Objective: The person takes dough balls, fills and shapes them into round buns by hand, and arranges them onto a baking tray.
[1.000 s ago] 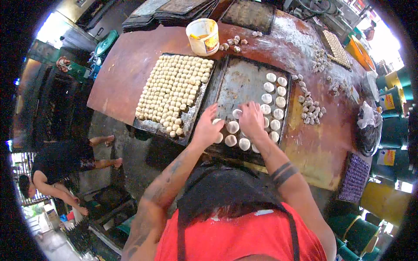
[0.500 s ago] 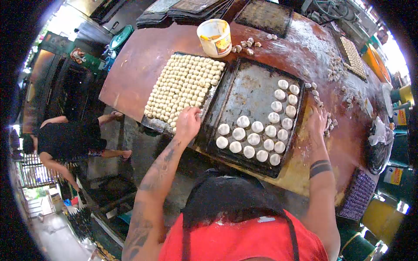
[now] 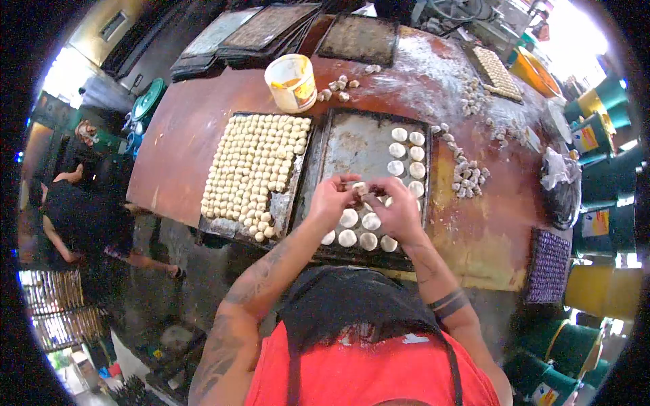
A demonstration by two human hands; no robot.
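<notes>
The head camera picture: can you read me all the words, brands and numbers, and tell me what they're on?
No text is readable.
White bucket: its coloured label is too blurred.
Green containers at the right: their labels are too small and blurred.

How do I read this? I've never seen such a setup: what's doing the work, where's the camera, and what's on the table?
There's no machine: only a person's bare left hand and right hand. The view comes from a camera worn on the person's head, looking forward and down. On the table, the left tray holds small pale balls; the right tray holds flatter white rounds. Beyond them stands a bucket, and whitish lumps lie to the right. Both hands are above the right tray, holding a small pale piece between them.
</notes>
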